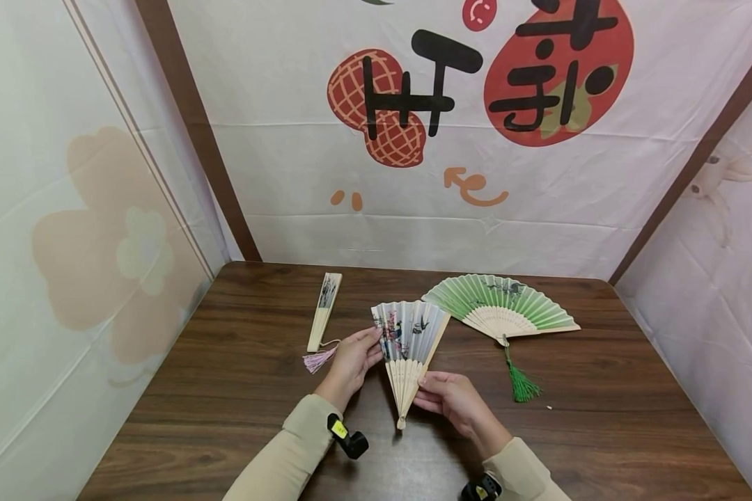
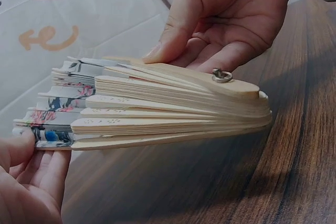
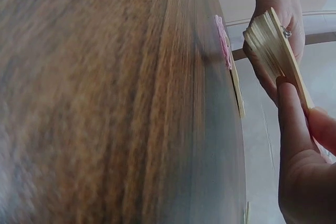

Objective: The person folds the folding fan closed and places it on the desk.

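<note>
A partly spread folding fan with pale ribs and a white leaf printed with flowers and birds is held above the table in the head view. My left hand pinches its left outer edge by the leaf. With thumb and fingers, my right hand grips the right outer rib lower down. The left wrist view shows the fan's ribs side-on, bunched in loose folds, with a metal ring at the pivot. In the right wrist view, the fan is seen from its pivot end.
On the wooden table, a closed folding fan with a pink-purple tassel lies at the left. An opened green fan with a green tassel lies at the back right. A printed cloth hangs behind the table.
</note>
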Action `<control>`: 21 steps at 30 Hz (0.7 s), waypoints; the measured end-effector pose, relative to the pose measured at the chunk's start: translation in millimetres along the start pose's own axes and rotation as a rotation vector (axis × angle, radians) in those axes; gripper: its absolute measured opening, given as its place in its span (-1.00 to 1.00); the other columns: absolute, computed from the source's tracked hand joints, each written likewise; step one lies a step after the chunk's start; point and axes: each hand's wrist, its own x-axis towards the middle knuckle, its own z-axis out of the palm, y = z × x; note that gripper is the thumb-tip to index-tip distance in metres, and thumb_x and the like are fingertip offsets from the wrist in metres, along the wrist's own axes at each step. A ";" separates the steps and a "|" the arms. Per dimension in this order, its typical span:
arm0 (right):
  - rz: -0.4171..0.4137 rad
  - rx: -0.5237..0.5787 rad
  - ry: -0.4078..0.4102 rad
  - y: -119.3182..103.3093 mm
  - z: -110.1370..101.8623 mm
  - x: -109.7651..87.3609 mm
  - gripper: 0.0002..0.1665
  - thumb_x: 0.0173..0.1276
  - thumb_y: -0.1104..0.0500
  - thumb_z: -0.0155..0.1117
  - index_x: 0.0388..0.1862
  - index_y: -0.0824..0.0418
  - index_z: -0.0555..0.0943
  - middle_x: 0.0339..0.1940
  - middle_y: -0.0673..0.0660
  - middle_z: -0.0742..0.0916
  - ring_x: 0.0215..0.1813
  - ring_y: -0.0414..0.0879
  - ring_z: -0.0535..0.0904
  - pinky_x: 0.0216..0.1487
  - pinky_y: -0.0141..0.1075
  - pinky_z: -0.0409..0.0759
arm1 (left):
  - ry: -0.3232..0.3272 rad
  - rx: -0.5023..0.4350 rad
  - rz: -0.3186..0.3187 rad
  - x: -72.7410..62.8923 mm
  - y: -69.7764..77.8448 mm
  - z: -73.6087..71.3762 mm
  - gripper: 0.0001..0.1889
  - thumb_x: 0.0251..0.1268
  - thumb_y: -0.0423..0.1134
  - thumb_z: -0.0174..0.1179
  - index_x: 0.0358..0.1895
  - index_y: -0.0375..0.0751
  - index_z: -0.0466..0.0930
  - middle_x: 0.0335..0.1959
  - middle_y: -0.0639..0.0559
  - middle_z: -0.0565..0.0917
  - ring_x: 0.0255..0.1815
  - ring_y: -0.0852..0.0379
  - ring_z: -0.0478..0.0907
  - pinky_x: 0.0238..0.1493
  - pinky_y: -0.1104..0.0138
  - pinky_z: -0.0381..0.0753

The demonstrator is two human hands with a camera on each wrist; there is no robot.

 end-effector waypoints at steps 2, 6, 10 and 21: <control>-0.003 0.000 -0.003 -0.2 0.6 -0.1 -0.63 0.48 0.31 0.14 0.15 0.55 0.51 -0.28 0.02 0.79 -0.17 -0.19 0.73 0.01 -0.29 0.75 | 0.005 0.010 -0.007 1.1 -1.8 -0.3 -0.55 0.48 -0.28 0.14 0.30 -0.50 0.43 -0.17 0.06 0.72 -0.16 0.21 0.66 -0.14 0.43 0.75; -0.005 -0.002 -0.009 0.1 1.3 -0.9 -0.67 0.48 0.32 0.14 0.11 0.52 0.55 -0.28 0.03 0.79 -0.18 -0.19 0.73 0.02 -0.27 0.75 | 0.003 0.041 -0.001 1.5 -4.8 -0.7 -0.56 0.50 -0.28 0.11 0.29 -0.51 0.44 -0.18 0.04 0.71 -0.18 0.23 0.65 -0.13 0.41 0.75; -0.001 0.000 -0.016 -0.3 1.9 -1.9 -0.69 0.48 0.31 0.15 0.09 0.50 0.57 -0.27 0.02 0.79 -0.17 -0.18 0.73 0.04 -0.25 0.75 | -0.007 0.052 0.002 -0.1 -5.4 -0.7 -0.57 0.51 -0.30 0.08 0.29 -0.54 0.42 -0.25 0.07 0.70 -0.24 0.25 0.64 -0.13 0.40 0.75; 0.004 -0.028 -0.026 1.1 3.4 -0.2 -0.68 0.48 0.32 0.14 0.09 0.52 0.56 -0.26 0.04 0.79 -0.18 -0.18 0.73 0.02 -0.26 0.75 | -0.030 0.063 -0.001 -2.8 -4.4 1.5 -0.58 0.52 -0.31 0.06 0.27 -0.56 0.43 -0.31 0.11 0.68 -0.29 0.29 0.62 -0.22 0.47 0.70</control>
